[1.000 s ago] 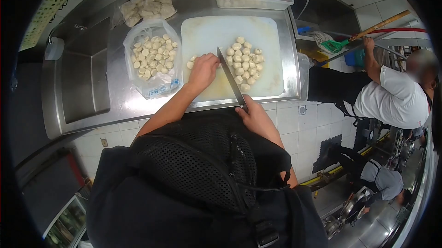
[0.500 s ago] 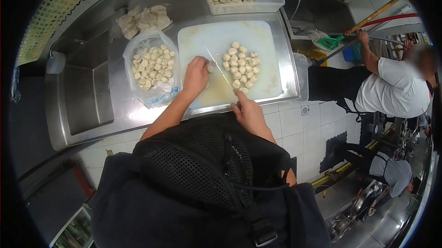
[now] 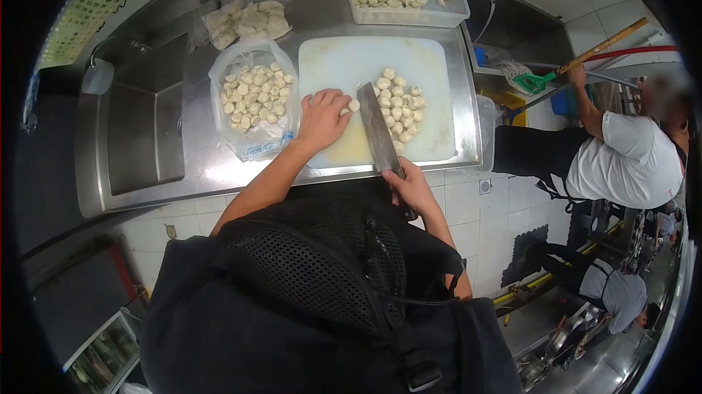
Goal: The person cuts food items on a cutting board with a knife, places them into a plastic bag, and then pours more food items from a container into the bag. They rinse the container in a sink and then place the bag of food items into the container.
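Cream-coloured pieces (image 3: 397, 113), yellow-tinged white board (image 3: 355, 61), grey knife (image 3: 379, 130), blue-printed whitish bag (image 3: 273, 135)

A silvery stainless-steel counter (image 3: 199, 130) carries a white rectangular cutting board (image 3: 333, 57), an open translucent plastic bag (image 3: 247, 147), pale clear-plastic packets (image 3: 256, 22) behind the bag, and a rectangular translucent plastic tub (image 3: 406, 17).

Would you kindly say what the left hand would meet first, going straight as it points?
The left hand would probably first meet the pale round piece beside the knife, though depth is unclear.
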Tool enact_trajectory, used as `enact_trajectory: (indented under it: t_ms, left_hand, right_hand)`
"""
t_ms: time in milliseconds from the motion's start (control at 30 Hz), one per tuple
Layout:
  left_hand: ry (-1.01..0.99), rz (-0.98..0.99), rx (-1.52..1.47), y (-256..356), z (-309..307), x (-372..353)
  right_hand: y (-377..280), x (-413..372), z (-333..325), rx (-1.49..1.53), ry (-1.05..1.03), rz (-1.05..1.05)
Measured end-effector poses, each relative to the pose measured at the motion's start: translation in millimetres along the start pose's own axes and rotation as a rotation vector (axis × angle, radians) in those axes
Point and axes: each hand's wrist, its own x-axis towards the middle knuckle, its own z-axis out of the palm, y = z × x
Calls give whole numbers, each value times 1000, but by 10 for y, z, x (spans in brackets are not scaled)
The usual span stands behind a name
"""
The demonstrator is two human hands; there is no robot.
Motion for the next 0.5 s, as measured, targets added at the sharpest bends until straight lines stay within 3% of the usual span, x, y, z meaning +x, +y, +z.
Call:
enact_trajectory:
  t_ms: [200,367,500]
  left_hand:
    - [308,-37,-8,72,85,-128]
    - [468,-164,-149,-17,224,-94]
    - [567,-215,-223,12,188,-25]
  right_hand:
    - [260,228,138,249,-206,45]
    - [182,459,419,194,-386,39]
    - [20,425,455,170,-398,21]
